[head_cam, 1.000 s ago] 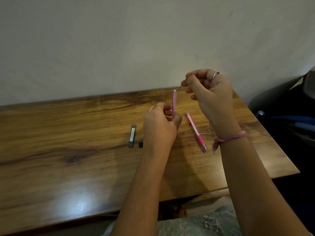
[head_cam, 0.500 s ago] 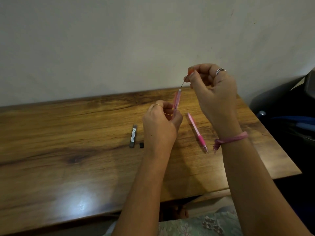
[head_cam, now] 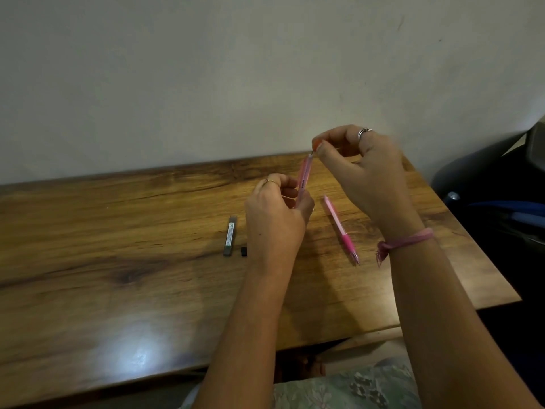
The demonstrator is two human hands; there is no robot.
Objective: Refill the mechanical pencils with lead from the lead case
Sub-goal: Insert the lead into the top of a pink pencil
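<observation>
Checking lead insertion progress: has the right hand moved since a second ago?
Yes. The right hand has come down toward the top of the held pencil, judged against the table's back edge; almost no lead shows between them now.

Wooden bench [head_cam: 118,290] with dark grain streaks and a bright glare patch near its front edge, plain pale wall [head_cam: 206,78] ran behind its far edge, dark blurred furniture [head_cam: 495,202] stood past its right edge, patterned greenish fabric [head_cam: 348,388] lay below its front edge.
</observation>
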